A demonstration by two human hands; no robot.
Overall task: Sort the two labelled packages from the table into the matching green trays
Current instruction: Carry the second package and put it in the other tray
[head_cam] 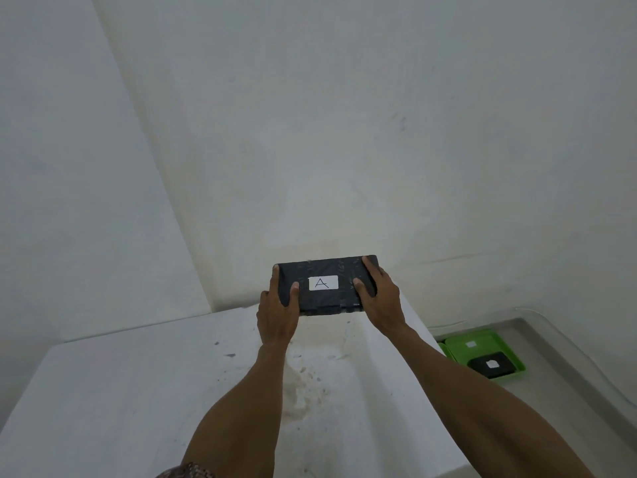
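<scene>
Both my left hand (pixel 277 307) and right hand (pixel 379 294) grasp the A-labelled package (pixel 327 286) above the table's (pixel 138 391) far edge; I'd keep the label up, then match trays (pixel 482 343).

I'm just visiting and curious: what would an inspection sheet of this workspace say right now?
Surface: white table, scuffed and stained near its middle.
Job's things: black package with white label reading A, held up above the table; green tray on the floor at right, holding a second black package whose label is unreadable; a second green tray edge peeks out beside it.
Clutter: nothing seen.
Grippers: left hand and right hand grip the package's two ends.
Cables: a thin line along the wall base at right, possibly a cable.
Surroundings: bare white walls meeting in a corner; pale floor.
</scene>
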